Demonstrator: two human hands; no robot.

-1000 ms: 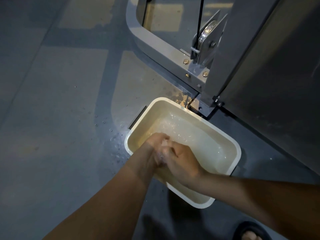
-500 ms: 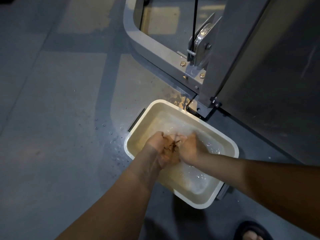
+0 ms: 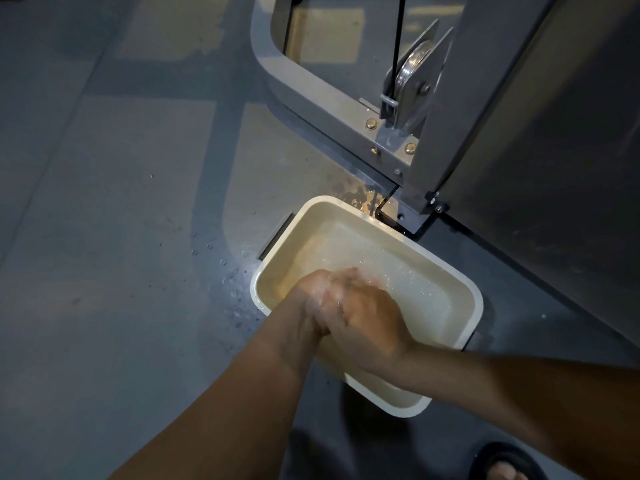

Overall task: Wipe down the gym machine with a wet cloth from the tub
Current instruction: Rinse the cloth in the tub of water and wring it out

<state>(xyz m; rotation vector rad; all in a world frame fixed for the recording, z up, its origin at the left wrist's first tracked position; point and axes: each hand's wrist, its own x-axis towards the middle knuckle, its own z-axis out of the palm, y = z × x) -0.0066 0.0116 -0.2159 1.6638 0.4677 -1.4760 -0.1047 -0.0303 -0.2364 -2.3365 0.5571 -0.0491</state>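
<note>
In the cream rectangular plastic tub (image 3: 304, 237), my right hand (image 3: 367, 313) curls over my left hand (image 3: 311, 289); what my fingers grip I cannot tell.

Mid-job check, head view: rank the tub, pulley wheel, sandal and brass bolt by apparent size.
1. tub: largest by far.
2. pulley wheel and sandal: look alike; the sandal is cut off by the frame and nearer the camera, so unranked.
3. brass bolt: smallest.
</note>
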